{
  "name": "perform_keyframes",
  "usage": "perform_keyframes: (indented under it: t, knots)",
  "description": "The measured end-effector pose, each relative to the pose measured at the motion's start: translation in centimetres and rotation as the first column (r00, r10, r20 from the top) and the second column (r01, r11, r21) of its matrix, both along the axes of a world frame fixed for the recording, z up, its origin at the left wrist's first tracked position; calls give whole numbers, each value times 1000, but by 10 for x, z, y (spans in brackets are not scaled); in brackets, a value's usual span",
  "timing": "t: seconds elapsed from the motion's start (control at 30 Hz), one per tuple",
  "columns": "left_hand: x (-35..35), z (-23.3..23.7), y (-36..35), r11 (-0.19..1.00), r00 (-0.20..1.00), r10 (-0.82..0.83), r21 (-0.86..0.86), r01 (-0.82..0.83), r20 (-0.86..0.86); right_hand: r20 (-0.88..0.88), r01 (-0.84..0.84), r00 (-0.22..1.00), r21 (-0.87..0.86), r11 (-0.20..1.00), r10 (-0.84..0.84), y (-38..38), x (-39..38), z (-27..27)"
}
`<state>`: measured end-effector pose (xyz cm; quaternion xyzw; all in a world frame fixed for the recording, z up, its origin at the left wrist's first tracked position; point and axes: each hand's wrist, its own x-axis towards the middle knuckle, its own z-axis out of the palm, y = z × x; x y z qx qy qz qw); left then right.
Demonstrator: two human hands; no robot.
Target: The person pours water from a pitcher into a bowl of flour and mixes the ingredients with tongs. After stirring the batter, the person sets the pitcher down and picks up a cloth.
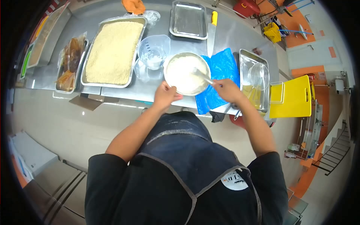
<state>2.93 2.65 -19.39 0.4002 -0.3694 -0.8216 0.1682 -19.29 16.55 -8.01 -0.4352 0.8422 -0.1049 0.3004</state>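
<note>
A round bowl (168, 81) of white, batter-like mixture (182, 71) stands near the table's front edge. At the bowl's lower left rim is my left hand (165, 96), its thumb and fingers closed on the edge. My right hand (227, 91) is wrapped round the handle of a metal spoon (203, 76), which slants into the mixture; its tip is partly sunk and blurred. Beneath the right forearm and beside the bowl lies a crumpled blue plastic bag (224, 69). A clear measuring jug (154, 48) stands just left of the bowl.
Left is a large tray of pale crumbs (112, 52), then a tray of brownish pieces (69, 62). Behind the bowl are a metal tray (188, 20) and a yellow-handled knife (212, 33). A right-hand tray (255, 56) holds a whisk (255, 92) beside a yellow board (294, 98).
</note>
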Motion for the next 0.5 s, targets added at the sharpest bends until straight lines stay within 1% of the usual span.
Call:
perform_keyframes:
  t: [0.1,0.13,0.17,0.23,0.27,0.37,0.4,0.43,0.5]
  knots:
    - [7,10,-5,998,998,-65,-20,66,25,81,-170,982,22,985,168,29,2,4]
    - [-2,25,1,995,996,-83,44,84,-29,159,-178,973,67,982,166,17,21,19]
    - [-2,19,7,996,996,-80,43,81,-32,213,-62,976,129,990,34,14,24,18]
    - [-10,7,2,998,997,-61,15,62,-44,286,148,934,241,959,-216,-10,10,13]
    - [-2,2,-2,999,999,-41,-2,41,-17,230,189,947,170,967,-226,-9,4,16]
    - [12,6,-13,994,993,-110,-23,111,36,162,-99,982,20,995,94,28,-8,-5]
    - [5,28,-7,995,992,-101,8,102,-69,172,-123,977,-39,992,128,26,9,-8]
    - [0,24,2,996,993,-92,12,93,-70,246,-6,969,45,999,-5,20,15,-6]
    - [-12,14,-1,998,995,-65,0,66,-77,348,198,900,212,957,-264,-9,8,9]
